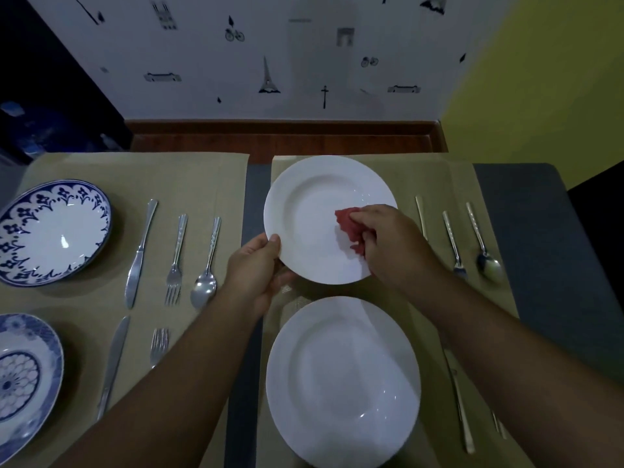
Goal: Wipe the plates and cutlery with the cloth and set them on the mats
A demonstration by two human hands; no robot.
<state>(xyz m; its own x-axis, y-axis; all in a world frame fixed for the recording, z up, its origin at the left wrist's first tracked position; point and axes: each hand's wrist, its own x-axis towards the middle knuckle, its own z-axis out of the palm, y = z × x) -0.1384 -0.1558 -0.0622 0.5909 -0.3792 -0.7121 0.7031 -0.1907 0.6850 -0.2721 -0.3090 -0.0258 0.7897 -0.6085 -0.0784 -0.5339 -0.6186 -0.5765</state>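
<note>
My left hand [258,265] grips the near-left rim of a white plate [310,211], held tilted above the right beige mat [435,173]. My right hand [381,238] holds a bunched red cloth [347,228] pressed on the plate's inner right side. A second white plate [341,383] lies on the same mat nearer to me. A knife [420,214], fork [454,244] and spoon [484,244] lie to the right of the held plate.
On the left mat [189,177] sit two blue-patterned plates [54,231] [23,380], two knives [140,255] [113,363], two forks [175,261] [158,346] and a spoon [207,265]. More cutlery [459,403] lies at the near right. A wall stands close behind the table.
</note>
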